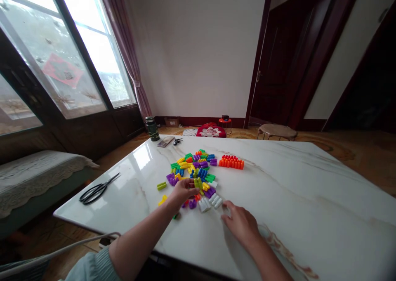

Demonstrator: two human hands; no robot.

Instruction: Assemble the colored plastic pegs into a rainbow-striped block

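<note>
My left hand [182,191] reaches into a loose heap of coloured plastic building blocks [198,164]. Its fingers are closed on a yellow-green block [198,183] at the near side of the heap. My right hand [241,223] rests low over the table to the right, thumb and forefinger apart with nothing seen between them. Just left of its fingertips lie white blocks [215,200]. Purple blocks [210,191] are close behind these. Orange-red blocks [231,162] stand in neat rows right of the heap. A single green block [161,186] lies to the left.
The white marble-look table [293,186] carries black-handled scissors [98,190] on its left. A camouflage flask [152,128], a phone [166,141] and keys [177,141] are at the far left corner. Beyond the table stands a stool [277,130].
</note>
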